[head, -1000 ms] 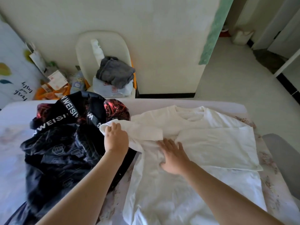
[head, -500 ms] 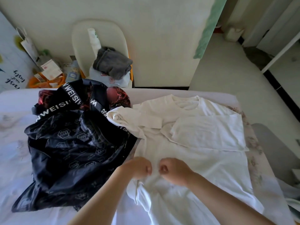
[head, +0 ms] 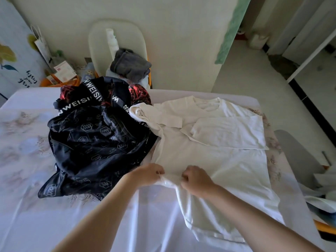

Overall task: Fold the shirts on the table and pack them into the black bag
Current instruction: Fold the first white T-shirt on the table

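**Head view, looking down on a counter [head: 23, 146] draped in a pale floral cloth.** The white shirt [head: 227, 160] lies flat on the person's right half of the counter, with its collar toward the far edge and its hem toward the near edge. One sleeve [head: 229, 131] is folded inward across the chest. The other sleeve [head: 145, 115] is bunched and rests against the black bag [head: 91, 146].

The black bag is crumpled and occupies the left half, touching the shirt along their shared edge. Lettered straps [head: 91, 95] cross its far side, and a red-patterned fabric [head: 139, 91] shows at its far end.

The left grip [head: 148, 174] and right grip [head: 195, 179] sit close together at the shirt's bag-side edge, nearer the person than the sleeves. Each has its fingers curled and pinches a gather of the white cloth, which rises in a small ridge between them. The bag's near flank lies just beside the left grip and forearm, crowding that side of the shirt.

Beyond the counter, against the wall, a cream chair [head: 98, 42] carries a grey garment [head: 131, 68] and a white bottle [head: 111, 40]. A paper bag [head: 41, 42] and loose packets [head: 63, 70] lie to the chair's left. A grey chair seat [head: 294, 148] stands at the counter's right side
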Tool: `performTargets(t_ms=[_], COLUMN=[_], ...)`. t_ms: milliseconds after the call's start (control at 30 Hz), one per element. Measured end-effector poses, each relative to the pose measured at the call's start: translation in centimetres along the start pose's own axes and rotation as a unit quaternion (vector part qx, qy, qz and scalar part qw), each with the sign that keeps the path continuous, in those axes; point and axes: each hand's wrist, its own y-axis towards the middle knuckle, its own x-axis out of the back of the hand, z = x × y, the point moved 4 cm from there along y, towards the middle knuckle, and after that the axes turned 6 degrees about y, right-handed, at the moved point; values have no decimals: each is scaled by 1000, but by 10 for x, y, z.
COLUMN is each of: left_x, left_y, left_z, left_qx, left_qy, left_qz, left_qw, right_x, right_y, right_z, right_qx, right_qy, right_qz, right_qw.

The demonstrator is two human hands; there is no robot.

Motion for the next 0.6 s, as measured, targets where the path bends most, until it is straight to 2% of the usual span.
performTargets(t_ms=[67,133,167,233,300,333,367,433,533,600], left_x=[12,13,7,-9,-29,-40,-49,-57,-47,-38], left_y=[-2,-9,-11,-16,-16,-15,-14,-9,-10,-13], left_z=[6,5,2,-9,-21,-26,-30,-30,-34,-36], left_qx=[44,83,78,3,-67,-78,-74,-56,-36,-18], left_qy=[-49,41,64,43,55,82,108,136,88,-3], left_qz=[-106,-200,-235,-277,-255,-223,-198,-207,-231,-182], left_qw=[992,975,967,960,963,968,971,967,968,983], right_x=[10,9,6,-5,-26,-36,-45,-58,-44,-25], right_y=[1,-4,-8,-20,-37,-46,-52,-55,-54,-56], right_z=[-9,-15,-16,-18,-17,-16,-19,-23,-25,-33], right_qx=[-16,-34,-43,-55,-53,-41,-24,9,2,-68], right_qy=[-1,53,80,106,75,23,-50,-134,-92,40], right_qz=[-70,-84,-82,-58,11,38,49,38,5,-4], right_qw=[997,994,992,991,996,998,997,990,996,997])
